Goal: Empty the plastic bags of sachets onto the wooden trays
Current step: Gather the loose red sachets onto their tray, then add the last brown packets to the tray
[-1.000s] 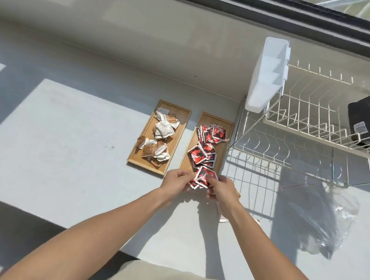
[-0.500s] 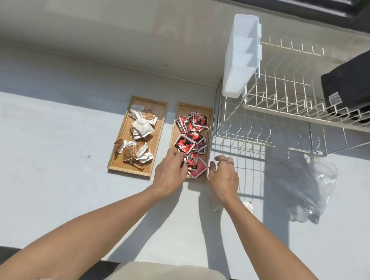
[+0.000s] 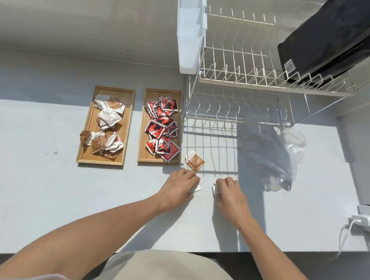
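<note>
Two wooden trays lie side by side on the white counter. The left tray (image 3: 85, 153) holds brown-and-white sachets (image 3: 107, 122). The right tray (image 3: 143, 124) holds red sachets (image 3: 161, 125). A loose brown sachet (image 3: 195, 161) lies on the counter just right of the red tray. My left hand (image 3: 181, 188) rests palm down over a white sachet (image 3: 197, 188), only a corner of which shows. My right hand (image 3: 228, 191) curls its fingers on another white sachet (image 3: 214, 187). A crumpled clear plastic bag (image 3: 287, 159) lies to the right.
A white wire dish rack (image 3: 237, 82) stands behind the hands, with a white plastic caddy (image 3: 189, 32) on its left end and a black bag (image 3: 337, 34) on top. A white plug block with cord (image 3: 365, 221) sits at the right edge.
Both hands have drawn back from the near end of the red tray to loose sachets on the counter in front of the rack. The camera has tilted downward.
</note>
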